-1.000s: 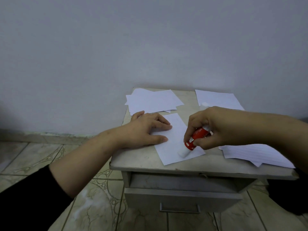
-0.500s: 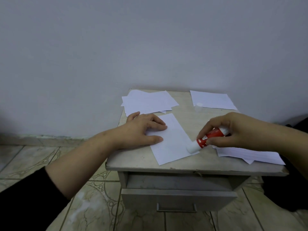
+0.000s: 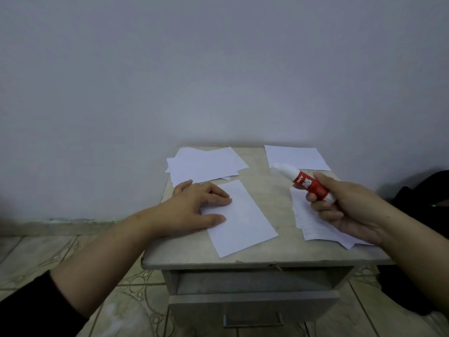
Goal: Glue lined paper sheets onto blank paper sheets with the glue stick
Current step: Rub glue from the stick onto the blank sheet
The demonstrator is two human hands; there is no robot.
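Note:
A white paper sheet [image 3: 243,220] lies in the middle of the small grey table [image 3: 267,256]. My left hand [image 3: 194,210] rests flat on its left edge, fingers spread, pinning it down. My right hand [image 3: 345,207] is lifted over the right side of the table and grips a red glue stick [image 3: 308,184], whose white tip points up and to the left. Under that hand lies a stack of lined sheets [image 3: 313,222]. A loose pile of blank sheets [image 3: 204,164] sits at the back left, and another sheet [image 3: 296,156] at the back right.
The table stands against a plain wall and has a drawer with a handle [image 3: 252,319] below its top. Patterned floor tiles [image 3: 48,254] spread to the left. A dark bag or cloth [image 3: 422,190] lies to the right of the table.
My right hand has lifted the glue stick off the middle sheet and swung it up and to the right, tip now pointing away. My left hand has stayed on the sheet.

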